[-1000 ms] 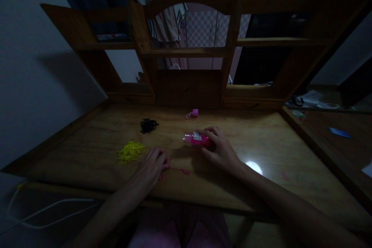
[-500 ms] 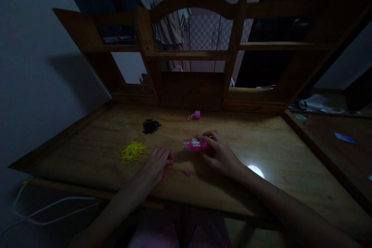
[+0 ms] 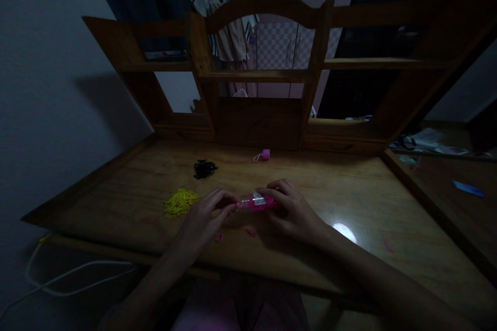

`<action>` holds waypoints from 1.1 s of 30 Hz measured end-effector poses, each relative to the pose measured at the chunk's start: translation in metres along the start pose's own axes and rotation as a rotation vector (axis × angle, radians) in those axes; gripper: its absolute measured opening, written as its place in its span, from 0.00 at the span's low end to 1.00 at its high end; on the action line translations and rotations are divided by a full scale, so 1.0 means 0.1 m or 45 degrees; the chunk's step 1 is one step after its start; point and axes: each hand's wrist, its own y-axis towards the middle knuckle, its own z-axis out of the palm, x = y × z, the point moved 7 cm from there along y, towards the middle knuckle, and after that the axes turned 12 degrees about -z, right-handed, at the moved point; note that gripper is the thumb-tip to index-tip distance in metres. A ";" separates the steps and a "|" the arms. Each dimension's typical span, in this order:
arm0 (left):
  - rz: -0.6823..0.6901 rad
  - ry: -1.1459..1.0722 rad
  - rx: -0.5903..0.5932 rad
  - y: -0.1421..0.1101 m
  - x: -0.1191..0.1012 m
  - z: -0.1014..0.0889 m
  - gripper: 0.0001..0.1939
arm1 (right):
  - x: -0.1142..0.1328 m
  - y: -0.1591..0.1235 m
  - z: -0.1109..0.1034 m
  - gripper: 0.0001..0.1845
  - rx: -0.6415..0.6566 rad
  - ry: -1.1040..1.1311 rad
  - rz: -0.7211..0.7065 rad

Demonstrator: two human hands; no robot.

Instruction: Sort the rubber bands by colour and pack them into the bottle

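Observation:
A small clear bottle filled with pink pieces (image 3: 256, 201) lies on its side on the wooden desk (image 3: 349, 191). My right hand (image 3: 293, 212) is wrapped round its right end. My left hand (image 3: 205, 220) has its fingertips pinched together at the bottle's open left end; what they hold is too small to make out. Two loose pink pieces (image 3: 250, 231) lie on the desk just in front of the bottle.
A heap of yellow pieces (image 3: 179, 202) and a heap of black pieces (image 3: 204, 168) lie to the left. A pink cap (image 3: 264, 154) sits near the desk's wooden shelf unit (image 3: 256, 114). A white cable (image 3: 70, 274) hangs off the left front edge.
My left hand has lifted from the desk and moved right to the bottle's mouth. My right hand has drawn the bottle a little nearer and to the left.

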 end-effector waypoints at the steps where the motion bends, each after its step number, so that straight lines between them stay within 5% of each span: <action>1: 0.029 -0.007 -0.019 -0.01 -0.04 -0.02 0.07 | 0.01 0.00 -0.01 0.32 -0.002 0.025 0.002; 8: 0.312 0.020 -0.212 -0.11 -0.38 -0.21 0.09 | 0.00 0.01 -0.02 0.29 -0.059 0.247 0.085; 15: 0.530 0.136 -0.047 -0.07 -0.71 -0.24 0.17 | -0.09 -0.01 -0.05 0.25 -0.187 0.520 0.244; 23: 0.561 0.123 -0.161 0.00 -1.08 -0.33 0.04 | -0.20 -0.07 0.11 0.28 -0.253 0.956 0.467; 29: 0.553 0.084 -0.468 -0.09 -0.93 -0.48 0.08 | -0.24 -0.06 0.05 0.28 -0.342 1.096 0.509; 31: 0.508 0.109 -0.293 -0.06 -0.76 -0.35 0.07 | -0.29 -0.07 0.00 0.28 -0.392 1.055 0.543; 33: 0.457 0.197 0.075 -0.05 -0.57 -0.07 0.05 | -0.33 -0.08 -0.04 0.27 -0.443 1.021 0.558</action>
